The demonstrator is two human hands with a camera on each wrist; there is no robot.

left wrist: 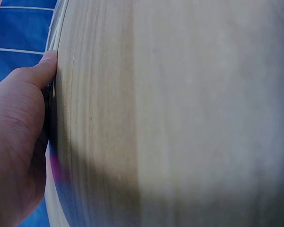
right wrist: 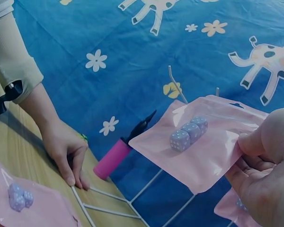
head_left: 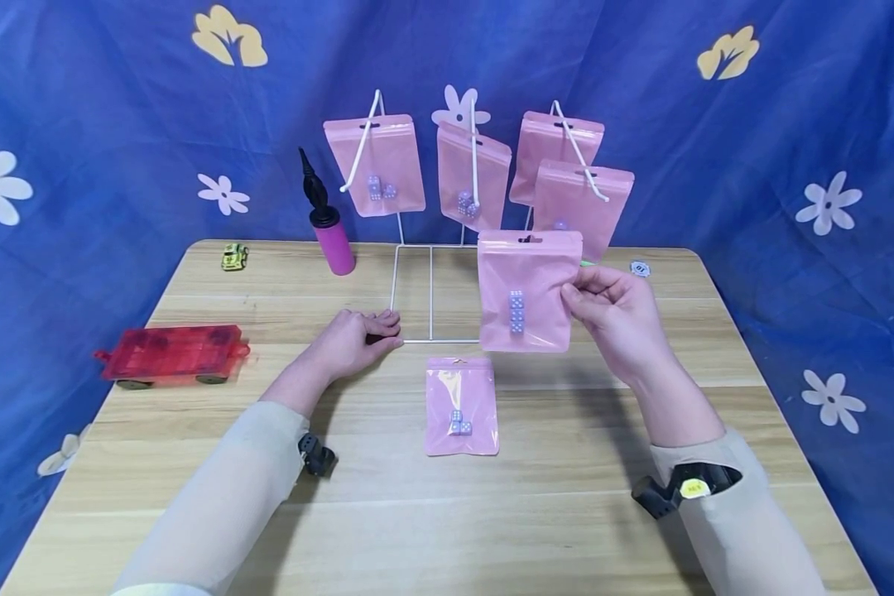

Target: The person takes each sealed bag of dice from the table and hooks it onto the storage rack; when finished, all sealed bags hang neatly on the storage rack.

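Observation:
Between thumb and fingers, my right hand (head_left: 617, 319) pinches the right edge of a pink zip bag (head_left: 492, 290) and holds it upright above the table. Three purple dice (right wrist: 189, 134) line up inside that bag. At the front left corner of a white wire display rack (head_left: 430, 298), my left hand (head_left: 358, 339) touches the base wire with its fingers. Another pink bag (head_left: 447, 389) with purple dice lies flat on the table in front of the rack. Several pink bags hang on the rack's prongs, one being the left hanging bag (head_left: 398, 157).
A magenta hand pump (head_left: 335, 244) with a black nozzle stands left of the rack. Farther left are a yellow-green toy car (head_left: 234, 257) and a red translucent toy wagon (head_left: 175, 352). A small round token (head_left: 639, 268) lies at the back right. Blue patterned cloth surrounds the table.

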